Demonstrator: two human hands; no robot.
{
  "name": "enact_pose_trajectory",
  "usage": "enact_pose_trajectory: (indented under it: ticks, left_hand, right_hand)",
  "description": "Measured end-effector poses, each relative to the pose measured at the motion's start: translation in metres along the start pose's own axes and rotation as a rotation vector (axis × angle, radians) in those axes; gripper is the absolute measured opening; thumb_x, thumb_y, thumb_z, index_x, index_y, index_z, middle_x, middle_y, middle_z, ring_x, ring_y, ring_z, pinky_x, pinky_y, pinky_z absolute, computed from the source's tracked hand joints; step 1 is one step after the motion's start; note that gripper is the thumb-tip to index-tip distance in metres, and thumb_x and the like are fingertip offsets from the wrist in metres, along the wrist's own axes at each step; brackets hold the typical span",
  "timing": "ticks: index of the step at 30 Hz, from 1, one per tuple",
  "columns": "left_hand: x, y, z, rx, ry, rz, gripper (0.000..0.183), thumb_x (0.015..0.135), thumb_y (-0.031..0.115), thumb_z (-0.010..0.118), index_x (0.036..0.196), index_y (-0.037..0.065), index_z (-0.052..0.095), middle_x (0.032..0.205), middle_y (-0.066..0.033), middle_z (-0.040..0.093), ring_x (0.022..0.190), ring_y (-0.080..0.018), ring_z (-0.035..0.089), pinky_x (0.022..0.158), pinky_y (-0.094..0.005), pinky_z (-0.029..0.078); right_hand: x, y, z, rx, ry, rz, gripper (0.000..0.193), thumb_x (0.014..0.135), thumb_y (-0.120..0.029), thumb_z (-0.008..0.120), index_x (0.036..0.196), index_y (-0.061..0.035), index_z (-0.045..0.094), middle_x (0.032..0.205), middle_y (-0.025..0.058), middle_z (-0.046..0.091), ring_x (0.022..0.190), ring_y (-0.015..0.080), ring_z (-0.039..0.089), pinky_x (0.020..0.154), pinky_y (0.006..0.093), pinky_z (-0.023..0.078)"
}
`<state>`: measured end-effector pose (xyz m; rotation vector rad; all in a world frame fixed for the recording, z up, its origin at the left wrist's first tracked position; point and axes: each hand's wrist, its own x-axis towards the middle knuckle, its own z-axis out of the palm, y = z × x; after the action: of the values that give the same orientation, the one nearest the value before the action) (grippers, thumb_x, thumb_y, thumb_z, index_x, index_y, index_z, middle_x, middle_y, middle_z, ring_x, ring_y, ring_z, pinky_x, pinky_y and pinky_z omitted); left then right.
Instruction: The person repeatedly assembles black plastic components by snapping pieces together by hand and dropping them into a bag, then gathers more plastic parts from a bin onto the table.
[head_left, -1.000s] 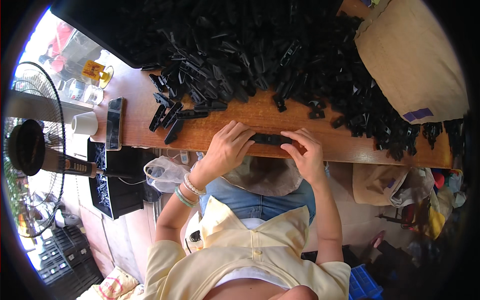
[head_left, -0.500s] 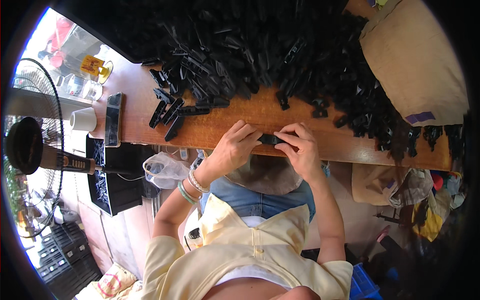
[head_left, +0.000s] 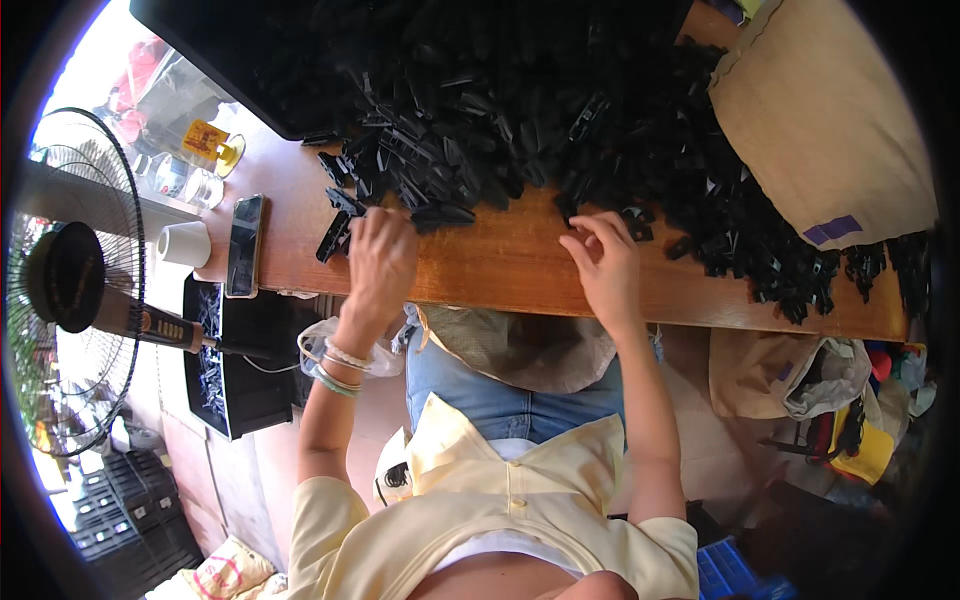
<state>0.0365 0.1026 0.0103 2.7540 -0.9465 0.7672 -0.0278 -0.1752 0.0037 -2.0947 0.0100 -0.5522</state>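
My left hand (head_left: 383,255) is over the left end of the pile, its fingers curled together among long black plastic pieces (head_left: 335,235). Its fingertips are partly hidden, and I cannot make out what they hold. Another long black piece (head_left: 442,216) lies just right of those fingers. My right hand (head_left: 608,262) hovers at the pile's near edge, thumb and forefinger apart. Small black plastic parts (head_left: 638,222) lie right by its fingertips. Behind both hands spreads a large heap of black plastic pieces (head_left: 480,130).
The wooden table (head_left: 500,265) carries a phone (head_left: 246,245) and a white cup (head_left: 184,244) at its left. A fan (head_left: 75,280) stands farther left, beside a black bin (head_left: 250,370). A beige sack (head_left: 820,130) lies over the right end. A cloth bag (head_left: 540,355) rests on my lap.
My hands have parted from a black piece they held together, which no longer shows between them. The left hand moved left to the long pieces; the right moved slightly forward to the small parts.
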Motion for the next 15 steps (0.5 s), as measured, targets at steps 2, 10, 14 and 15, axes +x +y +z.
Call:
enact_pose_trajectory:
  ticks: [2,10,14,15]
  left_hand:
    - [0.002,0.015,0.007,-0.101,0.002,0.046,0.013,0.075,0.004,0.067,0.086,0.001,0.064,0.091,-0.0114,0.058,0.084,-0.0286,0.053,0.076,-0.0402,0.045]
    - [-0.008,0.075,0.008,-0.403,0.172,0.157,0.02,0.072,0.009,0.074,0.087,0.0,0.064,0.087,-0.0084,0.058,0.071,-0.0221,0.055,0.062,-0.0343,0.047]
    - [-0.011,0.081,-0.001,-0.445,0.09,0.004,0.035,0.074,0.02,0.079,0.099,0.002,0.063,0.085,-0.0076,0.055,0.072,-0.0235,0.055,0.063,-0.0344,0.046]
    - [-0.005,0.085,-0.004,-0.449,0.087,0.002,0.035,0.074,0.02,0.079,0.099,0.002,0.063,0.085,-0.0076,0.055,0.072,-0.0235,0.055,0.063,-0.0344,0.046]
  right_hand:
    - [0.012,0.006,0.019,-0.206,0.092,-0.068,0.019,0.079,-0.007,0.076,0.094,-0.0031,0.065,0.091,0.0068,0.057,0.078,0.0207,0.056,0.067,0.0329,0.044]
    - [-0.005,-0.001,0.013,-0.142,0.064,-0.066,0.024,0.081,-0.001,0.072,0.103,-0.002,0.062,0.098,0.0086,0.057,0.081,0.0218,0.058,0.069,0.0352,0.048]
    - [-0.019,-0.012,0.005,0.497,0.066,0.266,0.03,0.084,0.0,0.07,0.114,-0.0039,0.065,0.101,0.0066,0.062,0.078,0.015,0.06,0.07,0.0297,0.049]
    - [-0.022,-0.007,0.003,0.357,0.009,0.186,0.03,0.083,0.0,0.07,0.113,-0.0046,0.065,0.1,0.0067,0.061,0.08,0.0169,0.06,0.072,0.031,0.049]
